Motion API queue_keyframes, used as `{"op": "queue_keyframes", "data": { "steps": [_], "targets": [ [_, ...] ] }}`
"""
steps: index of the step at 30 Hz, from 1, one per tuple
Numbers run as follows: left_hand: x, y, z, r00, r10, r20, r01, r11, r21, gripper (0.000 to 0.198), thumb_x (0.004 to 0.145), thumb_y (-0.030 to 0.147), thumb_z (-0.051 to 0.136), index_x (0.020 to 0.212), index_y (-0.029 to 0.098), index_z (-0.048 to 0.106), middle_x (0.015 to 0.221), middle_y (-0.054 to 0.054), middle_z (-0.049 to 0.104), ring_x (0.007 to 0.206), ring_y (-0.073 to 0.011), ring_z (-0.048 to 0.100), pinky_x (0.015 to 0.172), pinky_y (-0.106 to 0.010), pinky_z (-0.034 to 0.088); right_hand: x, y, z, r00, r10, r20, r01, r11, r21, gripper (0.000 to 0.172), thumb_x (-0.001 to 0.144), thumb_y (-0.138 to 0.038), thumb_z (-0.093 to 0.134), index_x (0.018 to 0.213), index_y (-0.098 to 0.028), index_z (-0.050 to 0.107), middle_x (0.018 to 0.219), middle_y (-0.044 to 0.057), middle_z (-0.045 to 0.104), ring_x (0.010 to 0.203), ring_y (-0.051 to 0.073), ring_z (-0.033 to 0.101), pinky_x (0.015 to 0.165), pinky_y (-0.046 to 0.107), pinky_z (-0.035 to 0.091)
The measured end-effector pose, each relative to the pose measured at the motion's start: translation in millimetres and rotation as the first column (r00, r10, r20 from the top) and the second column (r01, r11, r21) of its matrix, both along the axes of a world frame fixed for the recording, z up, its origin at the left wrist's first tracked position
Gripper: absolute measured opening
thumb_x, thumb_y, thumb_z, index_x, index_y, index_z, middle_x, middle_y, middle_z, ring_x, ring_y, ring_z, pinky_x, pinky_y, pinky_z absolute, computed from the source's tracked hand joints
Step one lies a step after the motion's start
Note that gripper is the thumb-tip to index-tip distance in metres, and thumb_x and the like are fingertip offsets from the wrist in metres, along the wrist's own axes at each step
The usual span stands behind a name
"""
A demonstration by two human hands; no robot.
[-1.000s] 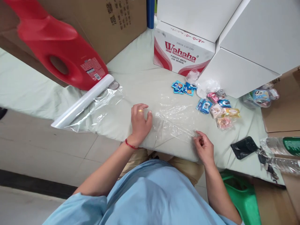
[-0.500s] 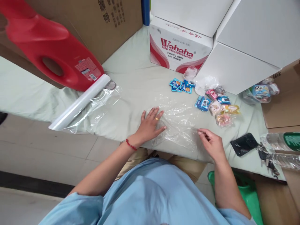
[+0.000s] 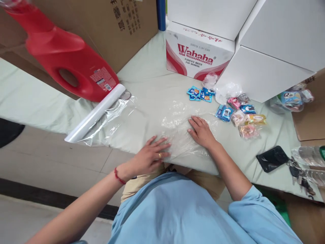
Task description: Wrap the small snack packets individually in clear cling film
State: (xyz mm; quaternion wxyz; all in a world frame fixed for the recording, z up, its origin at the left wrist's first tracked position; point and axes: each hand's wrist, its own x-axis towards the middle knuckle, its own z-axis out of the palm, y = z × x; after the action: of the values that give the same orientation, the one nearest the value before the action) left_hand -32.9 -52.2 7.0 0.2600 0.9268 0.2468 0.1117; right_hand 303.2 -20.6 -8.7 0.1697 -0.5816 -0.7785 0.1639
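A thin clear plastic bag or sheet [image 3: 179, 127] lies wrinkled on the pale green cloth. At its near left edge rests my left hand [image 3: 151, 154], palm down with the fingers spread. My right hand [image 3: 201, 132] lies flat on the right part of the plastic, fingers stretched out towards the upper left. Neither hand grips anything. To the right of the plastic are several small wrapped snacks [image 3: 238, 117], and behind it blue snack packets [image 3: 199, 94].
On the left, a roll of clear plastic [image 3: 98, 112] lies against a red jug [image 3: 73, 64]. Behind stand a Wahaha water carton [image 3: 195, 56], white boxes [image 3: 269, 64] and a brown carton [image 3: 111, 30]. At the right are a black pouch [image 3: 271, 158], keys [image 3: 301, 176] and clear bottles [image 3: 306, 156].
My right hand has moved left from the plastic's right edge and opened flat on it. My left hand has slid towards me and left. The view has shifted slightly.
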Motion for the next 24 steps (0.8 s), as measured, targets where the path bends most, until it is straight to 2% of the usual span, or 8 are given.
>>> {"op": "queue_keyframes", "data": {
  "steps": [4, 6, 8, 11, 14, 18, 21, 24],
  "targets": [
    [-19, 17, 15.0, 0.949, 0.29, 0.128, -0.281, 0.956, -0.078, 0.027, 0.084, 0.022, 0.057, 0.091, 0.031, 0.081, 0.139, -0.004, 0.074, 0.153, -0.0333, 0.046, 0.129, -0.064, 0.029, 4, -4, 15.0, 0.986, -0.026, -0.162, 0.04, 0.996, 0.083, 0.049, 0.107, -0.044, 0.048, 0.15, -0.022, 0.06, 0.157, 0.016, 0.057, 0.148, 0.03, 0.049, 0.123, 0.057, 0.039],
    [-10, 16, 17.7, 0.84, 0.481, 0.25, -0.47, 0.876, -0.106, 0.024, 0.089, 0.023, 0.055, 0.084, 0.03, 0.077, 0.12, -0.006, 0.08, 0.141, -0.0323, 0.058, 0.121, -0.062, 0.042, 2, -14, 24.8, 0.975, -0.076, -0.211, 0.106, 0.985, 0.136, 0.042, 0.107, -0.043, 0.048, 0.139, -0.023, 0.067, 0.147, 0.015, 0.065, 0.139, 0.03, 0.056, 0.118, 0.056, 0.044],
    [10, 12, 16.8, 0.753, 0.566, 0.335, -0.568, 0.817, -0.103, 0.023, 0.094, 0.024, 0.054, 0.089, 0.029, 0.076, 0.113, -0.007, 0.08, 0.132, -0.031, 0.064, 0.116, -0.059, 0.047, -2, -26, 32.6, 0.968, -0.098, -0.232, 0.137, 0.979, 0.154, 0.036, 0.108, -0.04, 0.048, 0.128, -0.026, 0.073, 0.135, 0.013, 0.071, 0.129, 0.029, 0.062, 0.114, 0.055, 0.049],
    [49, 13, 12.0, 0.804, 0.502, 0.319, -0.522, 0.853, -0.026, 0.029, 0.1, 0.03, 0.053, 0.119, 0.027, 0.074, 0.14, -0.01, 0.072, 0.142, -0.0304, 0.057, 0.122, -0.057, 0.041, -9, -47, 37.6, 0.972, -0.009, -0.233, 0.036, 0.993, 0.113, 0.033, 0.108, -0.035, 0.048, 0.122, -0.026, 0.075, 0.13, 0.012, 0.073, 0.124, 0.028, 0.064, 0.11, 0.052, 0.053],
    [78, 26, 4.1, 0.864, 0.454, 0.216, -0.471, 0.881, 0.035, 0.045, 0.106, 0.035, 0.047, 0.147, 0.026, 0.06, 0.166, -0.013, 0.049, 0.157, -0.031, 0.041, 0.13, -0.059, 0.025, -9, -67, 38.5, 0.961, 0.152, -0.23, -0.157, 0.988, -0.005, 0.03, 0.107, -0.032, 0.052, 0.121, -0.025, 0.077, 0.137, 0.012, 0.071, 0.127, 0.028, 0.064, 0.11, 0.052, 0.053],
    [87, 47, -11.2, 0.894, 0.44, 0.084, -0.445, 0.894, 0.046, 0.052, 0.106, 0.038, 0.047, 0.157, 0.029, 0.052, 0.171, -0.013, 0.042, 0.159, -0.0335, 0.036, 0.131, -0.066, 0.009, 7, -83, 44.9, 0.929, 0.217, -0.299, -0.266, 0.954, -0.137, 0.029, 0.107, -0.031, 0.054, 0.123, -0.028, 0.077, 0.135, 0.01, 0.073, 0.13, 0.026, 0.064, 0.111, 0.05, 0.054],
    [81, 52, -19.6, 0.912, 0.405, 0.063, -0.408, 0.912, 0.049, 0.053, 0.105, 0.039, 0.048, 0.157, 0.031, 0.053, 0.17, -0.012, 0.043, 0.159, -0.0332, 0.038, 0.132, -0.065, 0.008, 29, -69, 51.0, 0.939, 0.123, -0.322, -0.178, 0.973, -0.147, 0.03, 0.106, -0.034, 0.054, 0.125, -0.029, 0.077, 0.129, 0.008, 0.077, 0.121, 0.024, 0.07, 0.107, 0.045, 0.055],
    [79, 50, -21.0, 0.908, 0.413, 0.067, -0.417, 0.906, 0.071, 0.052, 0.106, 0.039, 0.048, 0.157, 0.031, 0.053, 0.171, -0.011, 0.042, 0.159, -0.0328, 0.038, 0.133, -0.064, 0.008, 51, -23, 52.8, 0.984, -0.093, -0.155, 0.082, 0.994, -0.078, 0.032, 0.103, -0.03, 0.052, 0.119, -0.025, 0.079, 0.118, 0.009, 0.079, 0.109, 0.026, 0.073, 0.1, 0.043, 0.057]
  ]
}}
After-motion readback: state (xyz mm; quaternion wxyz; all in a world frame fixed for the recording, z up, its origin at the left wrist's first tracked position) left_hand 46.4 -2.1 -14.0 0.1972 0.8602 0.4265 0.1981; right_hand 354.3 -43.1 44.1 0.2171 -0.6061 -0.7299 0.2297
